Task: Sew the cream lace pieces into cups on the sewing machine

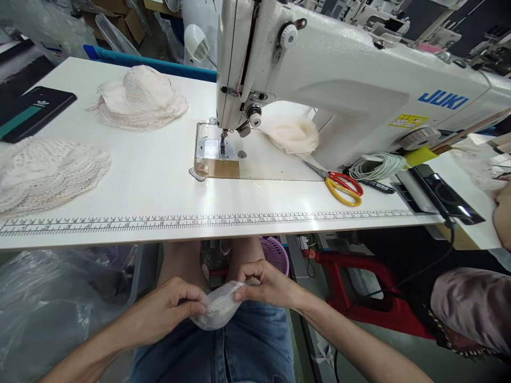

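Over my lap, below the table's front edge, a thin whitish see-through fabric piece is stretched between both hands. My left hand pinches its left edge between thumb and fingers. On the other side, my right hand pinches the upper right edge. The piece looks rounded, like a small cup, with a whiter textured patch in its middle. On the table above stands a white sewing machine, its presser foot over the metal plate. A cream fabric cup lies behind the needle, under the machine's arm.
Two stacks of pale fabric pieces, a rear one and a lacy one, lie at left near a black phone-like item. Scissors and coiled cord lie right. A person's sleeve shows at right, beside a red stool.
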Available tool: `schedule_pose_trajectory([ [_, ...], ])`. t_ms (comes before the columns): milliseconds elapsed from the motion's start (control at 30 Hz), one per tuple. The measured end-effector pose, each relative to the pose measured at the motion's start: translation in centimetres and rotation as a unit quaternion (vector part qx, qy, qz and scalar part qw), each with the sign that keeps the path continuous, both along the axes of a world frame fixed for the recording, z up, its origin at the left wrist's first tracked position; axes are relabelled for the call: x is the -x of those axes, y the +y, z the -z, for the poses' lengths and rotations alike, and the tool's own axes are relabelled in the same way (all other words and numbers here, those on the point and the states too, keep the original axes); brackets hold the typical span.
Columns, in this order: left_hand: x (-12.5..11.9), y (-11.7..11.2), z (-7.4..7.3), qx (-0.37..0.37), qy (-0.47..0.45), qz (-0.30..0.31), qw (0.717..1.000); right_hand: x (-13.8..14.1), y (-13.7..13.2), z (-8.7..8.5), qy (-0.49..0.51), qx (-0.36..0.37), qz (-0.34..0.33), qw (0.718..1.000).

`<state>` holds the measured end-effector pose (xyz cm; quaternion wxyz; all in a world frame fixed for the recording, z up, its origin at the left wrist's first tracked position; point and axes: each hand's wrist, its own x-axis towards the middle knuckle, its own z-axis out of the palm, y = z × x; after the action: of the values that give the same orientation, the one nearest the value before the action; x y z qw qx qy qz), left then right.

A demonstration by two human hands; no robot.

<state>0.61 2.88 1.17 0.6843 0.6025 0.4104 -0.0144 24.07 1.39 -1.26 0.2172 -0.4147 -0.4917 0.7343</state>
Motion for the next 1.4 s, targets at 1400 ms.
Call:
schedule_pose_trajectory([
  [1400,-0.8,-0.2,0.6,0.023,-0.010,-0.033,0.999,0.3,0.3,0.0,0.023,-0.006,-0.034,0.999],
])
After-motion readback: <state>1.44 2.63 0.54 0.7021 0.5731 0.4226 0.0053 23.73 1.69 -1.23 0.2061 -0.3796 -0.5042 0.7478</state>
